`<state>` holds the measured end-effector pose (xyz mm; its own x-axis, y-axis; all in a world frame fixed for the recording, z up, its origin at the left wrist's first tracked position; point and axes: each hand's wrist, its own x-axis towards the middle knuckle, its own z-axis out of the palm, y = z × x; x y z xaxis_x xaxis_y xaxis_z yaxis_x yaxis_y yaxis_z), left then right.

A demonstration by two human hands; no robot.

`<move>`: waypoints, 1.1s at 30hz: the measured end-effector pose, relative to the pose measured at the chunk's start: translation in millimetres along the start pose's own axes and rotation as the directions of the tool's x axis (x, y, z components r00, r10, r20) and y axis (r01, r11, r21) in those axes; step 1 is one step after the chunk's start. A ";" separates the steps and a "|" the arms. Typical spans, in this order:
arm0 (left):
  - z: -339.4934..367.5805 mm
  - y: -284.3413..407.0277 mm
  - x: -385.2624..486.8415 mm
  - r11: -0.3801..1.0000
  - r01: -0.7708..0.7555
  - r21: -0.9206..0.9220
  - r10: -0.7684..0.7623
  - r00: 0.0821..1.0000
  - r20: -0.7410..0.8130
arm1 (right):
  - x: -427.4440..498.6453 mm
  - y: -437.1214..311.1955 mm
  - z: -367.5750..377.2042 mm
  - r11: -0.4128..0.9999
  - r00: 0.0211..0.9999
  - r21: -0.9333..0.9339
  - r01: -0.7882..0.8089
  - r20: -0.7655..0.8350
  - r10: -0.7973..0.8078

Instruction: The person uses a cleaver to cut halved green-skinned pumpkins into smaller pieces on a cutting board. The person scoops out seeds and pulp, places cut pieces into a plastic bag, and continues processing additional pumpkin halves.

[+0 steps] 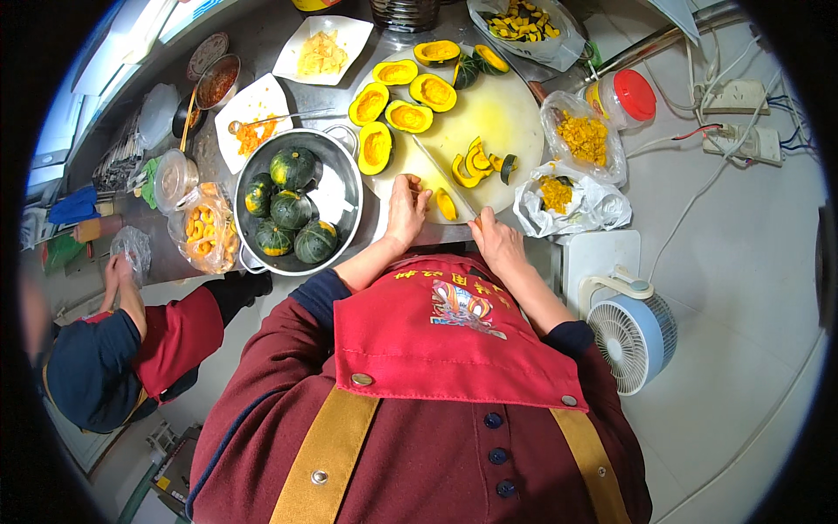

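My right hand (499,241) grips the handle of a kitchen knife (445,175), whose blade lies slantwise over a round cutting board (517,111). On the board's near edge is my left hand (408,206), fingers bent; whether it holds a piece is hidden. A yellow squash wedge (446,204) lies between the hands, left of the blade. Right of the blade are several cut squash slices (473,164) and a green-skinned piece (509,169). Hollowed squash halves (409,116) line the board's far left side, cut faces mostly up. A metal pot (353,196) holds several whole green squashes (291,209).
At the right are bags of squash scraps (581,137), a red-lidded jar (634,95) and a fan (632,340). White dishes (281,98) and a bag of yellow pieces (204,229) stand left. A bag of squash chunks (524,26) stands behind. Another person (98,367) is at far left.
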<state>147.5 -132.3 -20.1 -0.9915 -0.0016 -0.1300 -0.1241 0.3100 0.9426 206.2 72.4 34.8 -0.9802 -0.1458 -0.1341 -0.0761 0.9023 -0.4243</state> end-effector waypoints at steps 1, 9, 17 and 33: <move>2.0 -0.8 1.7 0.999 -0.018 0.030 0.019 1.000 -0.010 | 0.6 0.3 -0.5 1.000 1.000 -0.011 -0.010 0.012 0.010; 6.9 18.2 -0.8 0.927 -0.310 0.213 0.277 0.946 0.172 | 25.3 27.8 -19.8 0.999 1.000 -0.042 0.027 -0.009 -0.027; 22.1 14.4 2.7 0.876 -0.406 0.261 0.331 0.899 0.288 | 54.7 57.1 -30.9 0.999 0.994 -0.047 -0.014 -0.108 0.009; 2.2 10.4 29.9 0.889 -0.339 0.306 0.323 0.941 0.103 | 4.3 7.5 -48.7 0.996 0.989 0.059 0.066 -0.140 -0.057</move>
<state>116.7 -127.1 -14.9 -0.9688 0.1965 0.1510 0.2379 0.5675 0.7883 192.6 98.4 74.7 -0.9902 -0.1388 0.0168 -0.1295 0.8651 -0.4846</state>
